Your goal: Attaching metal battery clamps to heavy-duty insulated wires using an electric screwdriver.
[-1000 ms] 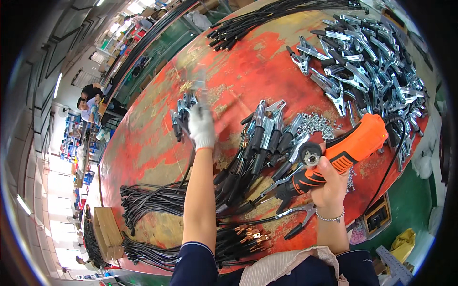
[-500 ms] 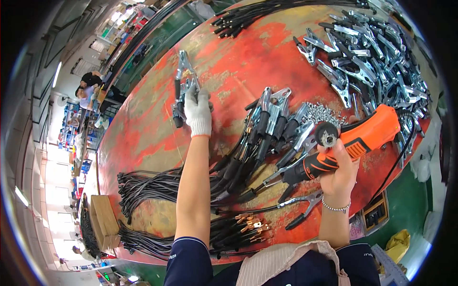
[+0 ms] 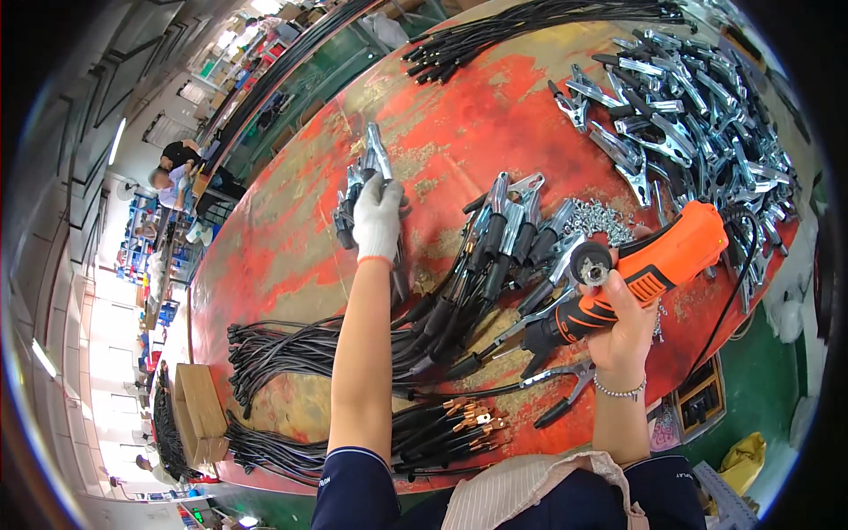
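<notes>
My left hand [image 3: 378, 219], in a white knit glove, is closed round a silver spring clamp [image 3: 377, 152] whose metal jaws point away from me. More clamps [image 3: 344, 215] with dark grips lie close beside its left edge, partly covered by the hand. My bare right hand [image 3: 618, 334] grips an orange and black corded power tool [image 3: 676, 252], with the thumb beside its round black head [image 3: 592, 265]. Between the hands lies a bunch of clamps [image 3: 508, 221] joined to black cables [image 3: 278, 349]. One clamp with spread handles [image 3: 574, 389] rests below the tool.
A big heap of clamps [image 3: 698, 124] covers the right of the red, worn table [image 3: 468, 110]. Small metal screws [image 3: 601, 219] are piled near the tool. Copper-ended cables [image 3: 468, 415] lie near me; more black cables [image 3: 530, 25] are at the far edge. A cardboard box [image 3: 199, 411] stands left.
My left hand has shifted slightly right and nearer to me, and the clamp in it now points more straight away. My right hand with the power tool has hardly moved.
</notes>
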A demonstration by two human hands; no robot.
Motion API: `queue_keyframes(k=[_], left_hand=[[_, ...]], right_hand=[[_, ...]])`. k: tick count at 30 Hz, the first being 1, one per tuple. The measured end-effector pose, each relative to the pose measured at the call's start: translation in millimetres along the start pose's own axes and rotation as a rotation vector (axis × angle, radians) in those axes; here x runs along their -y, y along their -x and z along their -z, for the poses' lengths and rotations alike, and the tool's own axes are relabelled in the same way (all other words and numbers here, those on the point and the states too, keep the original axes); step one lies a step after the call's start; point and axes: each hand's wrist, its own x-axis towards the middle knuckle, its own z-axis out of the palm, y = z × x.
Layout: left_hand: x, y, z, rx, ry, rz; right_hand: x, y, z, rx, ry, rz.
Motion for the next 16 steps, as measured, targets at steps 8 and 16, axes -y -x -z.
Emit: queue_keyframes(k=[8, 16], left_hand=[[-23, 90, -29, 0.461, -0.649, -0.207], [-53, 128, -53, 0.496, -1.324, 0.044]], right_hand=[[8, -2, 12, -0.028, 0.001, 0.021], [5, 10, 10, 0.026, -0.028, -0.031]])
